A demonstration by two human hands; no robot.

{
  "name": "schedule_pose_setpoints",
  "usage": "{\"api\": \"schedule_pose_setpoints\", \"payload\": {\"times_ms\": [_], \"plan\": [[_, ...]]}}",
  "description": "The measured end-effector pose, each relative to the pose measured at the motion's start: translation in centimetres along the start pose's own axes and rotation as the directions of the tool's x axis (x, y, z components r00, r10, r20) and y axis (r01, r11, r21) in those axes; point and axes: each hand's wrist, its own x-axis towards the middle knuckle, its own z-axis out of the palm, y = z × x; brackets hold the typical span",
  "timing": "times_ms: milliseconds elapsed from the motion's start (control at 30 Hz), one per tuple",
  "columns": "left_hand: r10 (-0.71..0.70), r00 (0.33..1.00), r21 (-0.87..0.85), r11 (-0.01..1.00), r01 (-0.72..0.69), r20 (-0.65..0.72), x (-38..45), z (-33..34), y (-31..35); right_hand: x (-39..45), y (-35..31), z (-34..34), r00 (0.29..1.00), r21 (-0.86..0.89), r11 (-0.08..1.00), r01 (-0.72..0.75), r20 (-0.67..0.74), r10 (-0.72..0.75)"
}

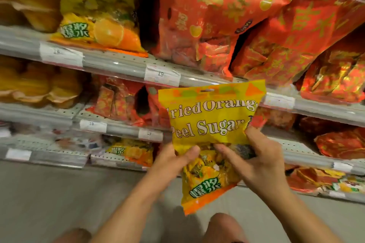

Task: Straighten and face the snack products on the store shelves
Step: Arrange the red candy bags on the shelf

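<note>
Yellow candy bag (212, 124) sits upright in front of the shelves (126, 65), clear of them; your left hand (173, 162) and right hand (256, 160) both pinch its middle.

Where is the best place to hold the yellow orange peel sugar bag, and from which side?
Probably at its middle, from both side edges, as the left hand and right hand hold the yellow bag now: candies weigh down the bottom, and the flat top would flop.

Snack bag (209, 124) held before shelves (118, 65), between left and right fingers.
</note>
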Motion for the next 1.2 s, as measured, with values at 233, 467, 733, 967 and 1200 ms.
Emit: {"api": "schedule_pose_setpoints", "payload": {"times_ms": [233,467,733,967,1200], "plan": [[0.03,0.845,-0.414,0.862,-0.293,-0.534,-1.6,-9.3,-0.2,11.6,-1.8,7.2,0.961,0.079,0.962,0.26,0.071,-0.266],[0.133,0.689,-0.256,0.864,-0.433,-0.713,-4.3,-18.0,-1.5,15.9,0.8,14.2,0.838,-0.529,0.758,0.382,-0.147,-0.525],[0.192,0.542,-0.085,0.891,-0.445,-0.818,-5.8,-23.8,-3.6,15.9,2.3,15.9,0.83,-0.522,0.778,0.35,-0.213,-0.516],[0.178,0.483,-0.099,0.863,-0.495,-0.857,-6.0,-24.8,-4.4,15.2,2.2,15.8,0.944,-0.448,0.877,0.172,-0.178,-0.277],[0.093,0.435,-0.163,0.841,-0.516,-0.896,-6.9,-24.2,-5.6,15.1,0.9,14.9,0.965,-0.441,0.883,0.161,-0.118,-0.234]]}}
